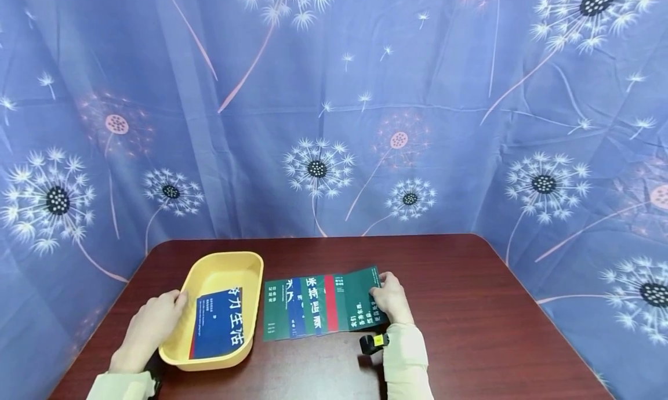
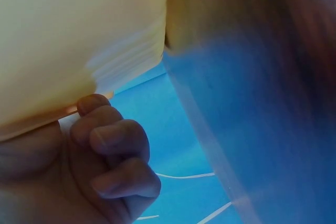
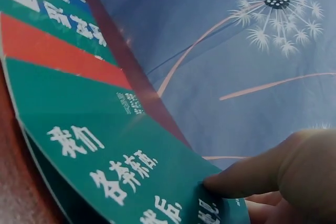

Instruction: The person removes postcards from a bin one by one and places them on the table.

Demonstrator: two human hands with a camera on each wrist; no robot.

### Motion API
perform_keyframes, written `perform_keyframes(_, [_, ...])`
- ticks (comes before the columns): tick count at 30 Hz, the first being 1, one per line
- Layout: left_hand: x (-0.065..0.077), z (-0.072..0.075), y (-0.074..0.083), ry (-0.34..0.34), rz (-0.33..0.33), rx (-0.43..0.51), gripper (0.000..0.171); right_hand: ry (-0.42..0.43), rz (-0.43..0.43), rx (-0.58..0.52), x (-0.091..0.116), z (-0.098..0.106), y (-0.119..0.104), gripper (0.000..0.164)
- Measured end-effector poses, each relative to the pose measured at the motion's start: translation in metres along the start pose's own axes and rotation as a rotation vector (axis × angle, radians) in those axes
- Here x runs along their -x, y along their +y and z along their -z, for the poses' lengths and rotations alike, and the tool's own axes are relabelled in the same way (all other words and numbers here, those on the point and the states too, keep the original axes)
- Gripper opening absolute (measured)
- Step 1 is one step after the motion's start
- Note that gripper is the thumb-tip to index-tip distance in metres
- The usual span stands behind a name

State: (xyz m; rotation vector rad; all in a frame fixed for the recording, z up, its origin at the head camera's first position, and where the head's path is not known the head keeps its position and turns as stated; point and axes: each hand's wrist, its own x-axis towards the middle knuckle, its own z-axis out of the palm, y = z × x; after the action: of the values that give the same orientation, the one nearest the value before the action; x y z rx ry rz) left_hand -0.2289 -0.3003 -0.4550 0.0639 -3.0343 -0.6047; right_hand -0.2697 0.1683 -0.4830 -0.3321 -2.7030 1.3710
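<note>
My left hand (image 1: 151,326) grips the left rim of a yellow plastic tub (image 1: 224,272). In the left wrist view its fingers (image 2: 123,140) curl at the tub's edge. Inside the tub lies a blue card (image 1: 211,324) with white characters and a red edge. My right hand (image 1: 391,298) pinches the right end of a dark green card (image 1: 357,293), thumb on top. That card is slightly raised and tilted, at the right end of an overlapping row of green, blue and red cards (image 1: 276,313). Fingers under the card are partly hidden.
Everything rests on a dark reddish-brown table (image 1: 480,319), with bare wood right of the cards. A blue curtain (image 1: 443,127) with dandelion prints hangs behind and at both sides. A small black device (image 1: 369,345) is at the right wrist.
</note>
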Motion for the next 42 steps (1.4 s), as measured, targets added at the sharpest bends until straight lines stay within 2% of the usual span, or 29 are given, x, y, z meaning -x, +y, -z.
perform_keyframes(4, [-0.0003, 0.0002, 0.0006, 0.003, -0.003, -0.001, 0.048, 0.059, 0.01, 0.112, 0.0, -0.0009, -0.0011, 0.035])
perform_keyframes(10, [-0.0008, 0.0011, 0.0017, 0.004, -0.003, -0.005, 0.049, 0.109, 0.003, 0.179, -0.0003, -0.0032, 0.0006, 0.033])
perform_keyframes(21, [-0.0015, -0.0007, 0.0018, -0.001, -0.004, -0.009, 0.05, 0.104, -0.06, 0.186, -0.0019, -0.0049, 0.0011, 0.031])
perform_keyframes(25, [-0.0016, -0.001, 0.0022, -0.006, -0.004, -0.008, 0.051, 0.116, -0.049, 0.2, -0.0027, -0.0058, 0.0017, 0.028])
perform_keyframes(29, [-0.002, 0.0003, 0.0015, -0.016, 0.004, -0.016, 0.053, 0.111, -0.007, 0.264, -0.0054, -0.0076, 0.0012, 0.02])
perform_keyframes(31, [-0.0019, 0.0004, 0.0005, -0.025, 0.01, -0.016, 0.054, 0.101, 0.008, 0.301, -0.0061, -0.0083, 0.0006, 0.021])
perform_keyframes(35, [-0.0009, -0.0006, -0.0013, -0.027, 0.016, -0.016, 0.056, 0.066, -0.007, 0.314, -0.0064, -0.0093, -0.001, 0.025])
perform_keyframes(42, [-0.0015, -0.0007, 0.0001, -0.019, 0.007, -0.01, 0.055, 0.059, -0.039, 0.288, -0.0041, -0.0098, 0.0002, 0.022])
